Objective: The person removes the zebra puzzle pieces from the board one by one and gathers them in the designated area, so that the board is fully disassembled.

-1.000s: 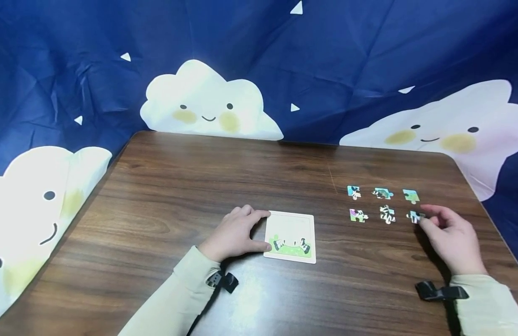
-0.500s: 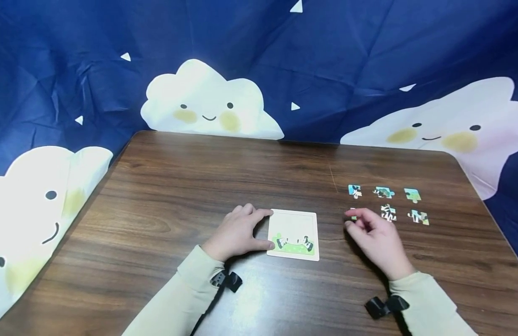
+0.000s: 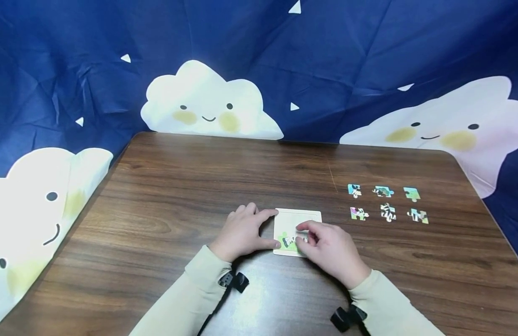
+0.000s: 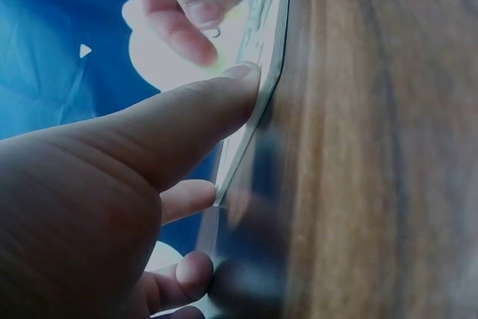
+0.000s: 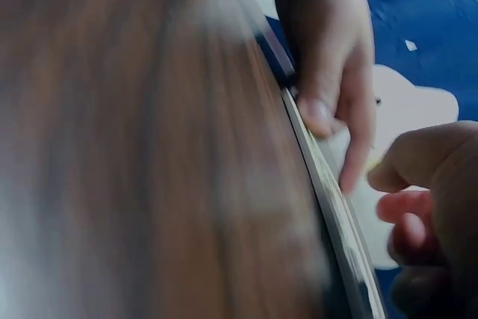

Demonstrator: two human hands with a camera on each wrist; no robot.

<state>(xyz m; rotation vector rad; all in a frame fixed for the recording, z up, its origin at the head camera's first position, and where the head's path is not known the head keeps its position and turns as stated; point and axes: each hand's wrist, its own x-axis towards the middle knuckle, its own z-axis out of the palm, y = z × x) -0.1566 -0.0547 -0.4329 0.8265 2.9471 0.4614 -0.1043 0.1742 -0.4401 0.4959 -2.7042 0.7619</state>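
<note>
My left hand (image 3: pixel 242 233) touches the left rim of the puzzle board (image 3: pixel 294 218), thumb and forefinger set wide; from these fingertips the board lies at three o'clock. The board is nearly square, showing no clear long axis. My right hand (image 3: pixel 332 247) is over the board's right part, thumb and forefinger bent, narrowly apart, nothing seen between them. Six puzzle pieces (image 3: pixel 387 213) lie on the table (image 3: pixel 200 186) in two rows, running nine to three o'clock, at about two o'clock from my right hand, the nearer one.
</note>
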